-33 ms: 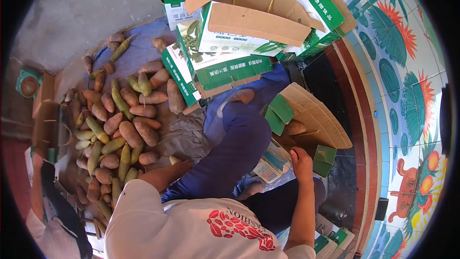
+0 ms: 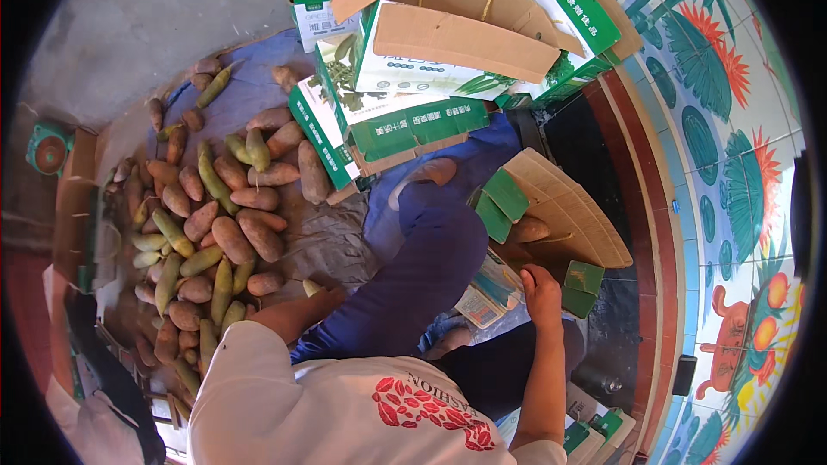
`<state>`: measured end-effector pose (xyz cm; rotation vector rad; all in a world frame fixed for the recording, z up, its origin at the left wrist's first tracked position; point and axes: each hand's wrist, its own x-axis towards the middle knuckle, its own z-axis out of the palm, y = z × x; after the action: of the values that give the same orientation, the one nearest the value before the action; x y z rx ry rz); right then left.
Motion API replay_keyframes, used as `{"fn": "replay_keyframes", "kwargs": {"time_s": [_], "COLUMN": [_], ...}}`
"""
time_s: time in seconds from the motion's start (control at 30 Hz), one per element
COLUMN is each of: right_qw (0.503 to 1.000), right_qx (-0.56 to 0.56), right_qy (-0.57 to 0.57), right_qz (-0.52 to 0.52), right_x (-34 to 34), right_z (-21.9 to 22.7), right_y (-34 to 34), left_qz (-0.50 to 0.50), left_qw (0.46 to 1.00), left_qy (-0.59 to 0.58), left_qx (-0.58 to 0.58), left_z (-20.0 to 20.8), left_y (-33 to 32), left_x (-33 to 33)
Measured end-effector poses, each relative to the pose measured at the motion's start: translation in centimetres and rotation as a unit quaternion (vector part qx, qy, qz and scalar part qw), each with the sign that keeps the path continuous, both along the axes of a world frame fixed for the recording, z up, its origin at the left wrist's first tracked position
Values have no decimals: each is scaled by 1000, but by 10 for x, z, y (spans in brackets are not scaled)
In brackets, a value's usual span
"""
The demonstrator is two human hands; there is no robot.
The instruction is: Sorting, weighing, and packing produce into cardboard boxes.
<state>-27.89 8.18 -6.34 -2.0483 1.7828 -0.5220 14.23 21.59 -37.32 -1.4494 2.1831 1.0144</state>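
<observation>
1. Reaching forward with the right hand point(image 2: 541, 286) to the near rim of the small open brown cardboard box with green flaps point(image 2: 575, 207). Sat on the floor, just right of the blue-trousered leg point(image 2: 431, 267).
2. Held one plump reddish-brown sweet potato point(image 2: 529, 229) inside that box, just beyond the fingers point(image 2: 532, 274) and straight ahead of them. Near the hand, but apart from it.
3. Lay with its long axis roughly crosswise to the reach, left to right in the head view, slightly tilted.
4. Kept the right fingers close together, pointing away from the body, down at the box's rim beside a small white printed pack point(image 2: 484, 297). Could not tell whether clamped on anything or merely resting.
5. Placed the left hand point(image 2: 332, 294) across the leg, at the edge of the heap of brown sweet potatoes and yellow-green long vegetables point(image 2: 215, 215) on the grey cloth point(image 2: 332, 245). Mostly hidden there, so could not tell how its fingers stood. Well apart from the box, leaving the right hand clearly nearer.
6. Looked dull-skinned, smooth and whole, partly shaded by the box wall.
</observation>
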Motion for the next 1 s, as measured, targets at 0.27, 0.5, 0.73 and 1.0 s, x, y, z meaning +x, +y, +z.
{"fn": "replay_keyframes", "kwargs": {"time_s": [0.27, 0.5, 0.73, 1.0], "right_qw": [1000, 999, 999, 999], "right_qx": [13, 21, 30, 30], "right_qy": [25, 35, 45, 40], "right_qz": [4, -1, -7, -18], "right_x": [2, 4, 6, 5], "right_z": [-1, -2, -3, -5], "right_y": [-1, -3, -5, -3], "left_qz": [-57, -111, -169, -108], "left_qw": [997, 986, 968, 965], "left_qy": [-37, -90, -151, -228], "left_qx": [44, 82, 106, 70], "left_z": [11, 8, -4, 28], "left_y": [-20, 4, 28, 39], "left_x": [-66, -60, -3, 16]}}
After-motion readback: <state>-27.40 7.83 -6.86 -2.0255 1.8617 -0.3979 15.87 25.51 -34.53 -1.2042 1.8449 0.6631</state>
